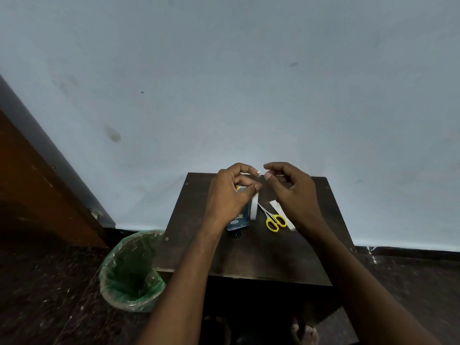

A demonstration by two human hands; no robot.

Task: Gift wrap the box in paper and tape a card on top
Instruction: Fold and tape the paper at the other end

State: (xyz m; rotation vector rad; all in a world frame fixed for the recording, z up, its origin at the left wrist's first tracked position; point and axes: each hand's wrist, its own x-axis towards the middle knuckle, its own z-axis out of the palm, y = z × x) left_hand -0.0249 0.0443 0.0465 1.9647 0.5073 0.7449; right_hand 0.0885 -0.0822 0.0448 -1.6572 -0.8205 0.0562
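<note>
My left hand [231, 195] is raised over the small dark table [249, 255] and grips a white tape roll [254, 207], which shows edge-on below the thumb. My right hand [291, 192] is level with it, and its thumb and forefinger pinch what looks like the clear tape end [258, 173] stretched between the two hands. The box [237, 221], wrapped in blue patterned paper, lies on the table under my left hand and is mostly hidden by it. A narrow white card [280, 211] lies partly under my right wrist.
Yellow-handled scissors [273, 220] lie on the table between the box and the card. A bin with a green liner [132, 270] stands on the floor at the table's left. A wooden door [37, 195] is at far left, and a blue wall is behind.
</note>
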